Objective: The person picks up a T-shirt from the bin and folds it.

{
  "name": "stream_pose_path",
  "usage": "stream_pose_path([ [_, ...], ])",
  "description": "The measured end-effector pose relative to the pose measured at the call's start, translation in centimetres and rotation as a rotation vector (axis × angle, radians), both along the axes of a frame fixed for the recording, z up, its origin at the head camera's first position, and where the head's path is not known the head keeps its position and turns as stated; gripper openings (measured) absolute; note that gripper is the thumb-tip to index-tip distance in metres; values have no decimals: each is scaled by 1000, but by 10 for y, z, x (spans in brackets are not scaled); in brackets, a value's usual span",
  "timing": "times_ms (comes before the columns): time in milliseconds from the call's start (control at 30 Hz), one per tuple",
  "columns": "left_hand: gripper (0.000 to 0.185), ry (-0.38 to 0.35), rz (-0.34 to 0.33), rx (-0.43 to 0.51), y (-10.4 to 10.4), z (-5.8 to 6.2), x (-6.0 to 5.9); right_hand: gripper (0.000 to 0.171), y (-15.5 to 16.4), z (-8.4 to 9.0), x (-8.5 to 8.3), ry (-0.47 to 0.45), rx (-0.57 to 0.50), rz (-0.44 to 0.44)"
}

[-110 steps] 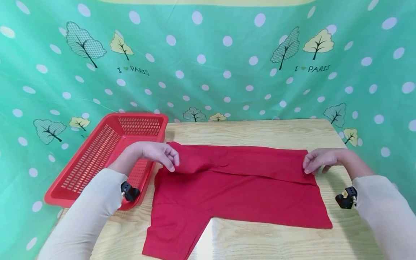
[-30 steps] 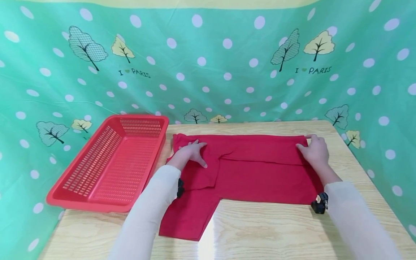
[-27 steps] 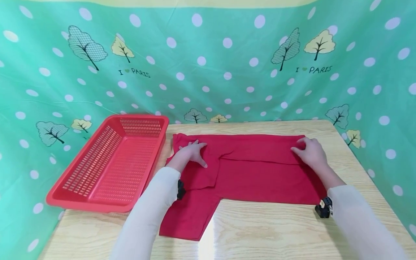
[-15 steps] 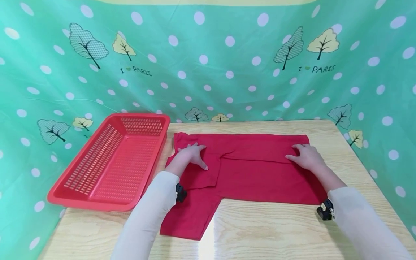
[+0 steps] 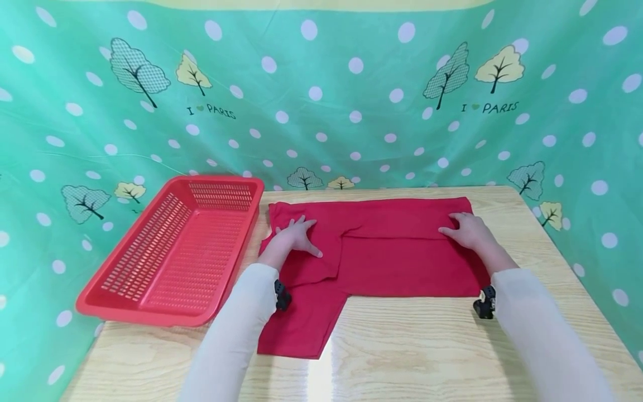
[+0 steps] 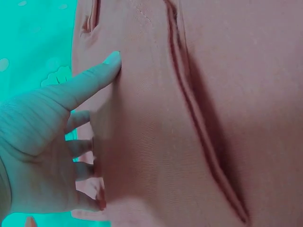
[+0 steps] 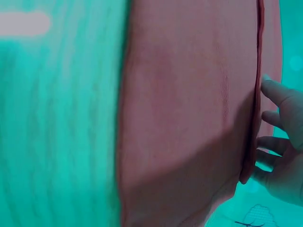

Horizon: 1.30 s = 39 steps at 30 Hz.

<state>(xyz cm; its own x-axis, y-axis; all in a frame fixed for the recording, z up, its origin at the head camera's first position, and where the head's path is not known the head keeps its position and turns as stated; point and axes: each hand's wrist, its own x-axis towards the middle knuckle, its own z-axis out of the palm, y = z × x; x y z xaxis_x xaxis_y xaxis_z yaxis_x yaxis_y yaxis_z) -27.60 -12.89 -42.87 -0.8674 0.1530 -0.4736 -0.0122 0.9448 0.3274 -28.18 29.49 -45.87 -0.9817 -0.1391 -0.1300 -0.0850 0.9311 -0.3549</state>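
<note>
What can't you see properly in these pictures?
- Head view: the shirt under the left hand and right hand is hidden by them.
- Head view: the table front is cut off by the bottom edge.
- Left wrist view: the basket is out of frame.
- Right wrist view: colours are tinted and the left side is blurred.

A light wooden table [image 5: 427,357] carried everything. A red shirt [image 5: 397,262] lay flat on it, folded along its far edge, with one sleeve hanging toward the near edge. A red plastic basket [image 5: 171,251] sat at the table's left end, just beside the shirt, its left side overhanging the tabletop.
</note>
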Motion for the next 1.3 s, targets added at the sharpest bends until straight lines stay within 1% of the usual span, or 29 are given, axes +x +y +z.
stream_pose_path([
  [133, 99, 18, -1, 2, 0, -2, 0, 71, 0, 1, 0, -5, -1, 8],
  [300, 97, 54, -2, -33, 3, -3, 4, 67, 3, 3, 6, 12, -23, 48],
  [400, 92, 64, -1, -49, 5, -1, 8, 60, 5, 5, 9, 34, -42, 86],
  [500, 87, 68, -20, -52, 5, 3, 15, 55, 6, 7, 14, 47, -52, 125],
  [733, 82, 95, -97, -21, 3, 11, 39, 49, 9, 19, 33, 40, -56, 168],
  [933, 75, 100, -177, -16, -1, 18, 64, 45, 12, 22, 50, 29, -44, 202],
  [1067, 69, 124, -238, -20, -6, 18, 81, 44, 14, 20, 59, 7, -40, 207],
  [1200, 62, 167, -300, -15, -11, 15, 97, 39, 17, 21, 66, 20, -24, 241],
  [1300, 59, 195, -361, -41, -15, 13, 108, 36, 18, 24, 72, 25, -20, 272],
])
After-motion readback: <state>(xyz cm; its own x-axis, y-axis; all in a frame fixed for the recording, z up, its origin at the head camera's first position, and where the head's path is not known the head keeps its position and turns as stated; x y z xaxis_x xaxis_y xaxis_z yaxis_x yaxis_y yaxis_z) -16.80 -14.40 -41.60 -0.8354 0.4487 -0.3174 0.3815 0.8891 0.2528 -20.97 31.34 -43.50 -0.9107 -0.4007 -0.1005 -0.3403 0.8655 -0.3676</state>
